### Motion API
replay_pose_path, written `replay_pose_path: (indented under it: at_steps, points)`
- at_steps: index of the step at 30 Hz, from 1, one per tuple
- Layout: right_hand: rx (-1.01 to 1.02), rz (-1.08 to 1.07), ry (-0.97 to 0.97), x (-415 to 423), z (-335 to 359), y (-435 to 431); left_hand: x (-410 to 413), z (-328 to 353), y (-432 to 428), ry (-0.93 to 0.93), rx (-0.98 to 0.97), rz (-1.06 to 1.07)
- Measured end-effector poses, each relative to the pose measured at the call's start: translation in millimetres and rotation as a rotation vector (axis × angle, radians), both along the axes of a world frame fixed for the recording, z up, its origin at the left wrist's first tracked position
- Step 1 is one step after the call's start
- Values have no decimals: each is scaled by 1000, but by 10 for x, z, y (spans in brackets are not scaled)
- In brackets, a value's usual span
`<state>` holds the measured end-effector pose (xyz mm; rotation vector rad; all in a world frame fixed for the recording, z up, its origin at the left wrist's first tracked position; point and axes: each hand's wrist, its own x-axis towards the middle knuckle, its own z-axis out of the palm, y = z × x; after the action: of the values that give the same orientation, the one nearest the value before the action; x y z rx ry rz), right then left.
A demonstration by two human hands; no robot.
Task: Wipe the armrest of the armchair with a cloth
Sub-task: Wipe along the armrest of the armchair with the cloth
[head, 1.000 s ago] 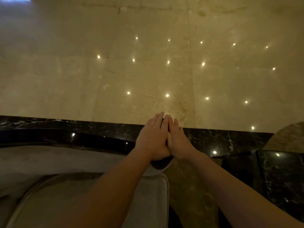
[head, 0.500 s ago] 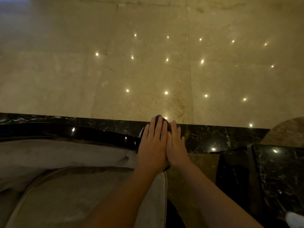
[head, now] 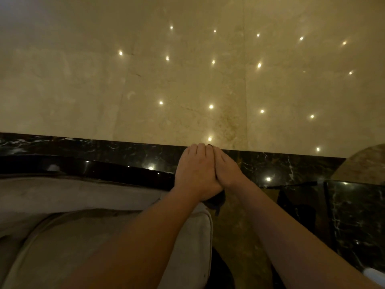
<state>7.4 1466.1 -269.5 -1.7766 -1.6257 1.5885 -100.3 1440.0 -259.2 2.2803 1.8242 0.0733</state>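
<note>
The armchair has a pale seat cushion (head: pixel 83 247) and a dark glossy armrest (head: pixel 104 172) that curves along its far side. My left hand (head: pixel 195 172) and my right hand (head: pixel 226 170) lie side by side, touching, at the right end of that armrest. Their fingers curl down over a dark cloth (head: pixel 216 202). Most of the cloth is hidden under the hands. A fold of it hangs out below my wrists, and a small bit shows at the fingertips.
Polished beige marble floor (head: pixel 187 80) with light reflections fills the upper view, edged by a dark veined marble strip (head: pixel 291 165). A dark marble block or table (head: pixel 358 215) stands at the right, close to my right forearm. A small white object (head: pixel 375 276) shows at the bottom right.
Both hands slid a little forward along the armrest's end, then their flat fingers curled downward over it. More of the dark cloth now shows below the wrists.
</note>
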Motion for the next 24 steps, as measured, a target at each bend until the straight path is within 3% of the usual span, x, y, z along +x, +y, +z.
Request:
replay_pose_path:
  at_steps: [3, 8, 11, 15, 19, 24]
  points:
    - [-82, 38, -57, 15, 0, 173, -44, -16, 211, -67, -66, 0]
    - [-4, -52, -216, -144, 223, 353, -83, 99, 341, -218, -141, 133]
    - [38, -229, -97, -226, 405, 339, -143, 249, 382, -97, -67, 150]
    - [-124, -378, 132, -285, 725, 308, -354, 591, 344, -115, -96, 322]
    - [-216, -364, 283, -256, 994, 69, -507, 848, -46, -438, -243, 623]
    - [-390, -244, 461, -107, 1410, -730, -560, 1260, -881, -1106, -609, 926]
